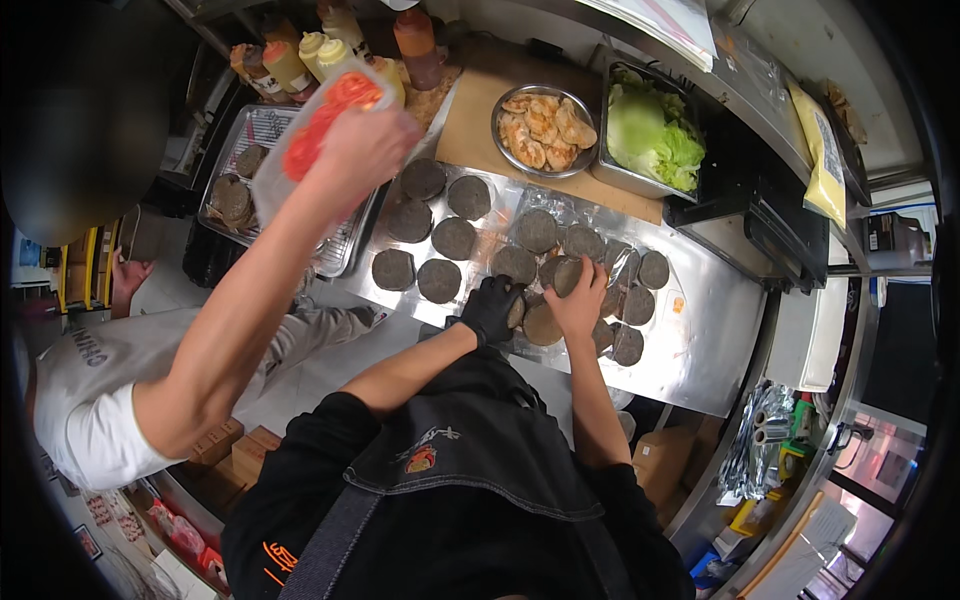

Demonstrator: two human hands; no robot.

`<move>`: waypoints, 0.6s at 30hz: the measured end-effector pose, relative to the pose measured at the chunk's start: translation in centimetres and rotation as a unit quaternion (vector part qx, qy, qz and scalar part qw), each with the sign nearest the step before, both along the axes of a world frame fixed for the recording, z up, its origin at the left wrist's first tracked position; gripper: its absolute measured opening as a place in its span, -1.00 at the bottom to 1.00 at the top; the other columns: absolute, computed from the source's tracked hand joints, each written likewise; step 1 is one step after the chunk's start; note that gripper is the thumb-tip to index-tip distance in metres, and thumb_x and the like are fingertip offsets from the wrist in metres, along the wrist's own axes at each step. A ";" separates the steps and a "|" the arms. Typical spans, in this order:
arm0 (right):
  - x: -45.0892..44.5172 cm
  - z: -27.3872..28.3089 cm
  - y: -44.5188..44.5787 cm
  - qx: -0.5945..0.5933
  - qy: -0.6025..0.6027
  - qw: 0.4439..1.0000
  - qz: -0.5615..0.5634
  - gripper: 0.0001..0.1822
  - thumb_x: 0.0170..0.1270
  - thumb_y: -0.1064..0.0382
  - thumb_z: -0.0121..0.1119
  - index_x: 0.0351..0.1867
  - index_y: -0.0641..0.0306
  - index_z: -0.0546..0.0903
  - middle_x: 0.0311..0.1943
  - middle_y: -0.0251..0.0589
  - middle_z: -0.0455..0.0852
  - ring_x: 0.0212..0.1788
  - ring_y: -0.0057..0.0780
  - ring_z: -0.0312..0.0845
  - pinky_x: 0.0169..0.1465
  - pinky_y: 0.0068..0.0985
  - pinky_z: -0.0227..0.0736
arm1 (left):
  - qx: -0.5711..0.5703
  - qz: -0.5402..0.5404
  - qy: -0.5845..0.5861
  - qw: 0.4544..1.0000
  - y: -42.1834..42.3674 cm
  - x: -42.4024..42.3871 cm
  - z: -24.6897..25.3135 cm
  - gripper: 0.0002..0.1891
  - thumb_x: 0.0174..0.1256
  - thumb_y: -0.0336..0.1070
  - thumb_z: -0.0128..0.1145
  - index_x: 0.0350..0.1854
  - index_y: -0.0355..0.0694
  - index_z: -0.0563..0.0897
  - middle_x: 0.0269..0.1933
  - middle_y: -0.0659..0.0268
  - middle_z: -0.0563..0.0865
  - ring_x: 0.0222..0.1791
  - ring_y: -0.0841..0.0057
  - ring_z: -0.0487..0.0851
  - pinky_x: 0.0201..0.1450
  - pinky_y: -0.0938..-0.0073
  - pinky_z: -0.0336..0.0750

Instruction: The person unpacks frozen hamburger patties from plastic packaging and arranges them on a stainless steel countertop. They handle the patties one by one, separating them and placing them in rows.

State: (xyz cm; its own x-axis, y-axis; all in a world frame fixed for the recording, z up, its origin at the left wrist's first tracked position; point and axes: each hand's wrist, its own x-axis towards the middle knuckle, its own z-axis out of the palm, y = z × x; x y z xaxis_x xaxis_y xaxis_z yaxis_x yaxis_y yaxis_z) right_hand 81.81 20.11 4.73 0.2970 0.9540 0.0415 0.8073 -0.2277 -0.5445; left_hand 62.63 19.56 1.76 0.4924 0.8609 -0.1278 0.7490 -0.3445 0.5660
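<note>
My left hand (489, 309), in a black glove, grips a dark round bun piece (516, 311) at the near edge of the steel counter (694, 330). Close by on the right, my bare right hand (581, 296) has its thumb and fingers around another dark round bun (561, 276). Between and below them lies a bun piece with its flat side up (541, 324). More dark buns (454, 238) spread in loose rows to the left, and others (637, 305) sit to the right, some on or under clear plastic wrap (624, 262). Fillings under the buns are mostly hidden.
A co-worker's bare arm (247, 300) reaches across the left, holding a plastic tub of sliced tomatoes (300, 150) over a wire-racked tray (251, 124). Behind stand squeeze bottles (285, 67), a steel bowl of cooked chicken pieces (547, 129) and a metal pan of lettuce (652, 131).
</note>
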 end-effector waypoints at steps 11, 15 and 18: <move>-1.8 -2.1 -8.1 -0.014 -0.048 0.992 0.117 0.02 -0.18 0.16 0.57 0.44 0.06 0.32 0.39 0.09 0.25 0.30 0.24 0.25 0.32 0.00 0.33 | 0.009 0.117 -0.156 0.981 0.5 -2.1 1.2 -0.03 -0.31 -0.10 0.56 0.30 -0.26 0.42 0.06 -0.02 0.60 0.07 0.01 0.59 0.15 0.14 0.52; -1.9 -2.2 -8.0 -0.021 -0.044 0.990 0.136 0.07 -0.23 0.16 0.59 0.45 0.02 0.32 0.40 0.07 0.25 0.32 0.22 0.24 0.32 -0.02 0.33 | -0.123 0.157 -0.356 0.913 0.9 -3.3 -2.3 -0.10 -0.16 -0.26 0.50 0.32 -0.39 0.35 0.10 0.13 0.55 0.17 0.32 0.54 0.22 0.31 0.46; -1.4 -2.0 -7.9 -0.031 -0.022 0.992 0.124 0.08 -0.24 0.18 0.60 0.45 0.01 0.31 0.40 0.06 0.25 0.34 0.21 0.23 0.34 -0.03 0.33 | -0.286 0.198 -0.479 0.806 0.2 -3.7 -1.0 -0.17 0.09 -0.41 0.34 0.45 -0.29 0.21 0.27 0.23 0.44 0.34 0.38 0.40 0.38 0.36 0.33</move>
State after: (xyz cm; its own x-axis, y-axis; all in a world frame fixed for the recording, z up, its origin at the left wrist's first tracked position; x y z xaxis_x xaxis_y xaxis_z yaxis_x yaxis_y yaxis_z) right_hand 80.40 12.22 2.71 0.0523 0.9986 -0.0125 0.8651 -0.0516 -0.4989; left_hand 58.93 19.74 0.77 0.3017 0.9102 -0.2838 -0.1400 0.3368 0.9311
